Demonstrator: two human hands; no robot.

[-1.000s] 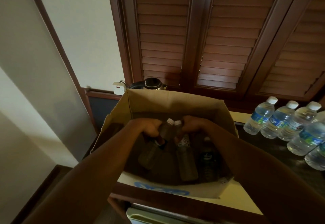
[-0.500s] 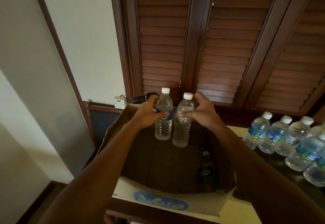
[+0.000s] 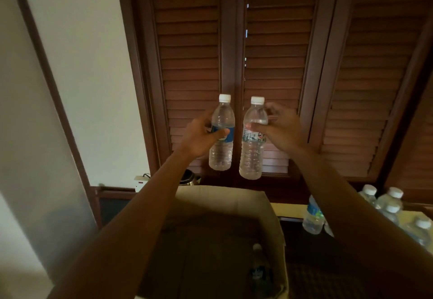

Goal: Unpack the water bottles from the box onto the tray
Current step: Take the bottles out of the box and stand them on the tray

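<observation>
Two clear water bottles with white caps hang upright high above the open cardboard box [image 3: 271, 216]. My left hand [image 3: 201, 137] grips the blue-labelled bottle [image 3: 222, 153] around its middle. My right hand [image 3: 283, 130] grips the other bottle [image 3: 251, 155] at its upper body. One more bottle [image 3: 257, 266] stands in the dark right part of the box. Several unpacked bottles [image 3: 312, 216] stand on the dark surface at the right; my right forearm hides part of them. I cannot make out the tray's edges.
Brown louvred shutters [image 3: 276, 64] rise just behind the raised bottles. A kettle [image 3: 188, 178] and a white wall socket [image 3: 139, 182] sit behind the box at the left. A pale wall fills the left side.
Both hands went from inside the box to well above it, each lifting one bottle out. The view has tilted upward, so the box and the standing bottles sit lower in the frame.
</observation>
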